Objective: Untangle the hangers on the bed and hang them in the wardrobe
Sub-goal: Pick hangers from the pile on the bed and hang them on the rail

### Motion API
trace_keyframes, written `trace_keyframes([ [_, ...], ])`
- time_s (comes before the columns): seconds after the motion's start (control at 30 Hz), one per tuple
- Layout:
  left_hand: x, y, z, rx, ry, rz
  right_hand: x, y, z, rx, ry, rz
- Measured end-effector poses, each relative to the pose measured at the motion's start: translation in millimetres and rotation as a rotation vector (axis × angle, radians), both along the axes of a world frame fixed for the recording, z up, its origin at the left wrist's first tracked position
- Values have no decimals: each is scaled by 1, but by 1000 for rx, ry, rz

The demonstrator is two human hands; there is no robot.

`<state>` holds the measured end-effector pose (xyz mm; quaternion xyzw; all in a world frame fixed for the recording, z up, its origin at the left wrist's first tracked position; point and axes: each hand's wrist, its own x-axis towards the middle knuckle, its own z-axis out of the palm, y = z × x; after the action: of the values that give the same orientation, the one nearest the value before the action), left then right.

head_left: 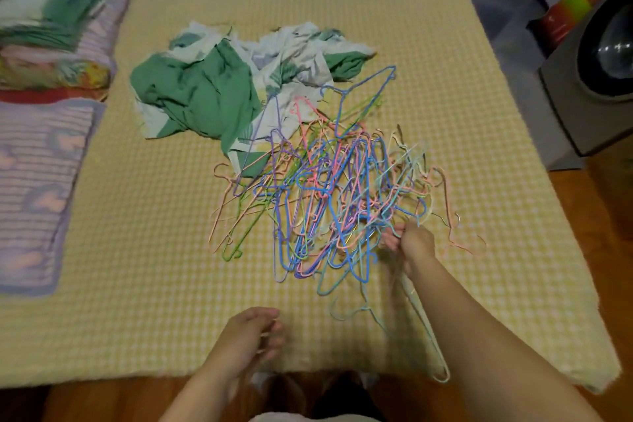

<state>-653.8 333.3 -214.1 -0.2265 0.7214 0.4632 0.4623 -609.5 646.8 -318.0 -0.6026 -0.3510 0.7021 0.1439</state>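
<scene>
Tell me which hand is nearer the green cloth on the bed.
Left. The left hand sits below the green cloth; the right hand grips hangers further right.

A bed [144, 250] under a yellow checked cover fills most of the view. Along its left edge lie striped lilac pillows [37, 181] and a folded stack of patterned bedding [58, 41]. Off its right side stands a grey front-loading washing machine [596, 79] with a dark round door, and behind that a blurred red box [579, 0]. A wooden floor [582, 216] shows at the bed's right and near edges. The light is dim and even.
</scene>
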Motion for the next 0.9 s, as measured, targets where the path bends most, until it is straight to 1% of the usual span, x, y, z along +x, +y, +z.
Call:
trace_keyframes([
  [0.07, -9, 3, 7, -8, 42, -21, 0, 5, 28, 82, 52, -54],
  [0.27, -26, 34, 24, 54, 141, -132, 32, 32, 103, 496, 40, -22],
  [0.4, -21, 61, 25, 105, 203, -271, 53, 37, 152, 607, 38, -46],
  [0.47, -19, 72, 22, 57, 342, -390, 63, 29, 172, 596, 75, -68],
  [0.57, -20, 81, 19, -79, 710, -574, 77, 12, 187, 528, 151, -64],
  [0.67, -23, 79, 25, -165, 1012, -703, 88, -9, 189, 444, 183, -42],
  [0.73, -26, 75, 26, -218, 1157, -833, 92, -22, 188, 378, 192, -5],
  [0.77, -29, 73, 25, -237, 1178, -899, 92, -28, 187, 338, 200, 13],
  [0.8, -30, 70, 22, -244, 1149, -952, 92, -32, 186, 304, 202, 24],
  [0.9, -29, 59, 14, -204, 988, -984, 88, -36, 186, 235, 182, 97],
])
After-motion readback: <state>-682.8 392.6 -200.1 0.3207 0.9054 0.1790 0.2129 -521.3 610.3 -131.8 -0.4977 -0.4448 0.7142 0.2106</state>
